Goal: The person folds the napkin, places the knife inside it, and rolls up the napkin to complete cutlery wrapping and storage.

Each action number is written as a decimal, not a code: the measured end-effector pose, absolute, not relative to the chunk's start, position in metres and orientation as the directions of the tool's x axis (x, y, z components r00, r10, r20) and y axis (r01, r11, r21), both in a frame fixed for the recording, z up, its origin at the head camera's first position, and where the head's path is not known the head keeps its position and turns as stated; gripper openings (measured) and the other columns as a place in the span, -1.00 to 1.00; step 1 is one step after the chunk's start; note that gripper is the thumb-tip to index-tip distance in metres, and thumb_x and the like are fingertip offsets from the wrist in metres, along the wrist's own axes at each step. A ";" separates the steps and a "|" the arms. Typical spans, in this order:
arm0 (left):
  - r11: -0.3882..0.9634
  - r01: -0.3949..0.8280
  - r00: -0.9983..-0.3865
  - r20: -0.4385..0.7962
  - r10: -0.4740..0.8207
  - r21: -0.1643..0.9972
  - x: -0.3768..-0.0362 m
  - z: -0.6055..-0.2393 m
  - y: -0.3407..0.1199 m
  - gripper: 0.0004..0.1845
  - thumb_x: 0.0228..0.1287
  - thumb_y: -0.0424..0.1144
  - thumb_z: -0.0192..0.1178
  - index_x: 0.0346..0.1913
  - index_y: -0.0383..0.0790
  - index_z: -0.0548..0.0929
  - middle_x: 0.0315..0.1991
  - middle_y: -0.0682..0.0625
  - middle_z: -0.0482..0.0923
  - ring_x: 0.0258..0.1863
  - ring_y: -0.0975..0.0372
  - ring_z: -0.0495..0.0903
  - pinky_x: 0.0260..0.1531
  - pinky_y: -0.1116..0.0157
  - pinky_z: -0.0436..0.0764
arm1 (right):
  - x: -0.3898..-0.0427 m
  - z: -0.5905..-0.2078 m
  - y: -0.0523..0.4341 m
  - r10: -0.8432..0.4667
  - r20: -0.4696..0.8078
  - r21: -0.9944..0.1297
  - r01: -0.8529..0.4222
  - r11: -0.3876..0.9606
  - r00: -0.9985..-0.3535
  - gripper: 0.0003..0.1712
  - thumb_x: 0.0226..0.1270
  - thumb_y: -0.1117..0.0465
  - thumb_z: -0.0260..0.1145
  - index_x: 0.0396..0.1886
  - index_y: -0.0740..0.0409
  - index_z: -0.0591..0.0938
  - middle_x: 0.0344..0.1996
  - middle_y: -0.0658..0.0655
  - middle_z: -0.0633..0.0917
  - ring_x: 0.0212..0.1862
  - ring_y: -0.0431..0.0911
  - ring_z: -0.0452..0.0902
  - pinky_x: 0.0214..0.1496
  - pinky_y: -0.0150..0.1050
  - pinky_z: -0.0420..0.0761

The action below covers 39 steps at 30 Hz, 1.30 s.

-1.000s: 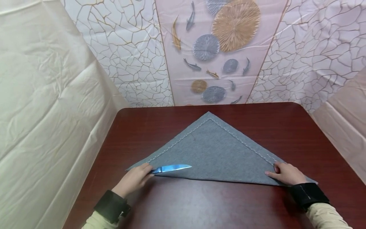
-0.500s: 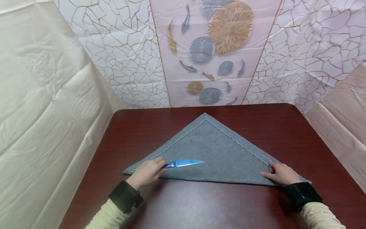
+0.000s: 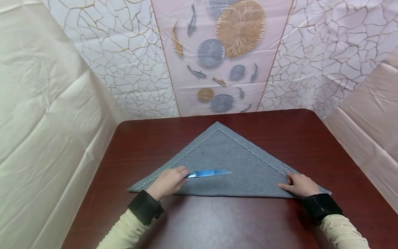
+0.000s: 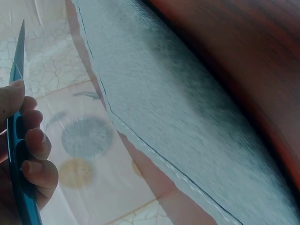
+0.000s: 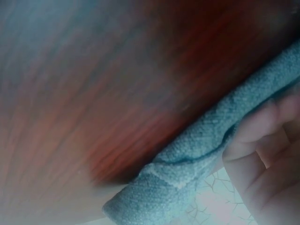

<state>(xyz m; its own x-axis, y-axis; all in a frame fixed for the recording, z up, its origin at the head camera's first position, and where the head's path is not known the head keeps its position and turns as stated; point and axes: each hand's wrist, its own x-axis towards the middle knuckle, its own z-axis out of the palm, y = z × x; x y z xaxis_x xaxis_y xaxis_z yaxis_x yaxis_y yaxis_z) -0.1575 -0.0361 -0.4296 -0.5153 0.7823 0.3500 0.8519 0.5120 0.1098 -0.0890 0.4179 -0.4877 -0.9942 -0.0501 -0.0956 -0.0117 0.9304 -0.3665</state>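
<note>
A grey cloth (image 3: 227, 166) folded into a triangle lies on the dark red table (image 3: 217, 221), its point towards the wall. My left hand (image 3: 169, 181) grips a knife (image 3: 209, 173) by the handle, the shiny blade lying flat on the cloth and pointing right. In the left wrist view the fingers (image 4: 35, 150) curl round the knife (image 4: 16, 126), with the cloth (image 4: 187, 122) beyond. My right hand (image 3: 298, 185) rests on the cloth's right corner, thumb up on the stitched edge. The right wrist view shows the fingers (image 5: 262, 159) against the cloth (image 5: 197, 164), blurred.
Patterned plastic sheeting (image 3: 217, 52) with fish and round shapes hangs behind the table. Cream sheeting (image 3: 46, 121) closes the left side and pinkish sheeting (image 3: 367, 117) the right. The table's near half (image 3: 236, 228) shows bare wood.
My left hand has slid the knife to the right and a little farther onto the cloth. The right hand has kept its place on the right corner.
</note>
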 end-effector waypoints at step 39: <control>0.443 0.893 -0.447 0.246 0.860 0.076 -0.160 -0.434 0.040 -0.92 0.21 -0.25 0.18 -0.28 -0.19 0.57 -0.42 0.06 0.47 -0.49 0.29 0.50 -0.52 0.33 0.48 | -0.086 -0.488 0.417 -0.019 -0.079 -0.356 0.011 0.934 -0.997 -0.50 0.04 -0.11 0.35 -0.66 0.07 0.29 -0.73 -0.03 0.21 -0.65 -0.16 0.15 -0.60 -0.29 0.10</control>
<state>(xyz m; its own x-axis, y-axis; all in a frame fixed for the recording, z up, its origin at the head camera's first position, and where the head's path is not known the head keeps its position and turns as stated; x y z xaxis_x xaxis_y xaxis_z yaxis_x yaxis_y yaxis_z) -0.1595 0.0397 -0.4337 -0.4473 0.8598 0.2464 0.8933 0.4430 0.0760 -0.0858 0.4170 -0.4878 -0.9967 -0.0186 -0.0793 0.0109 0.9343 -0.3562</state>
